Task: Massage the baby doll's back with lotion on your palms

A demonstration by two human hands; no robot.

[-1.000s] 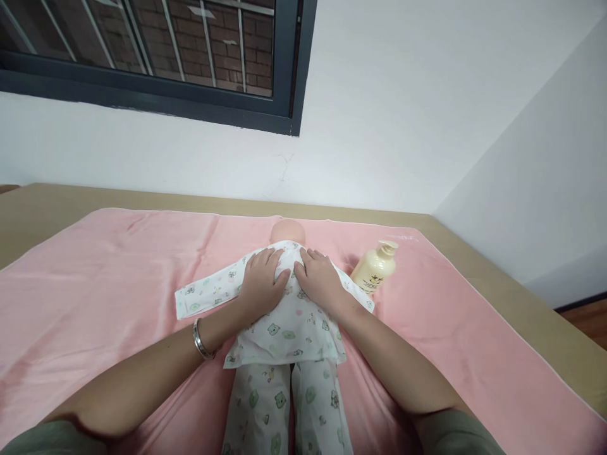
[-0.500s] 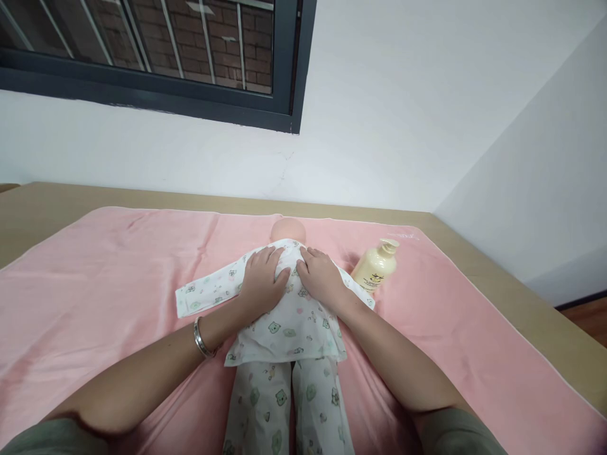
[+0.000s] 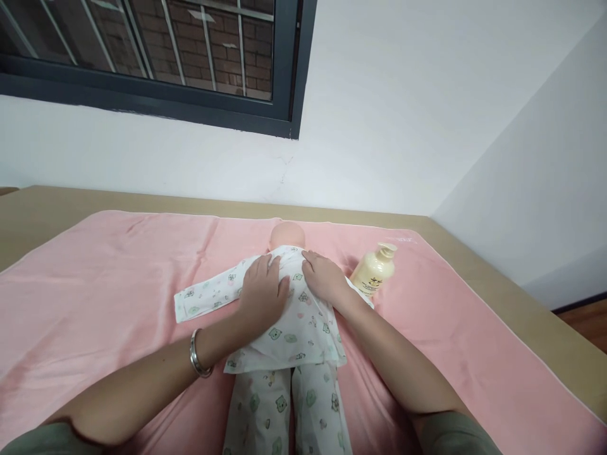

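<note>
Two bare hands lie flat on the back of a baby doll (image 3: 294, 319) dressed in white pyjamas printed with small green bears. The doll lies lengthwise at the centre of a pink towel (image 3: 95, 284), its bald head (image 3: 287, 235) pointing to 12 o'clock and its legs running off the frame at 6 o'clock.

The left hand (image 3: 262, 292) covers the doll's upper back on the 9 o'clock side, and the right hand (image 3: 322, 278) rests just beside it on the 3 o'clock side, a narrow strip of printed cloth showing between the two. The fingers of both hands are released and stretched out over the fabric, palms down, grasping nothing. A silver bracelet (image 3: 195, 354) circles the left wrist.

One empty-looking pyjama sleeve (image 3: 203, 296) stretches flat across the towel towards 9 o'clock.

A cream pump bottle (image 3: 373, 272) lies tilted on the towel at 3 o'clock of the doll, near the right hand but not touching it.

The towel covers most of a tan desk (image 3: 521, 303) pushed into the corner of a white-walled room. A dark-framed window (image 3: 142, 57) showing a brick wall sits at 11 o'clock.
</note>
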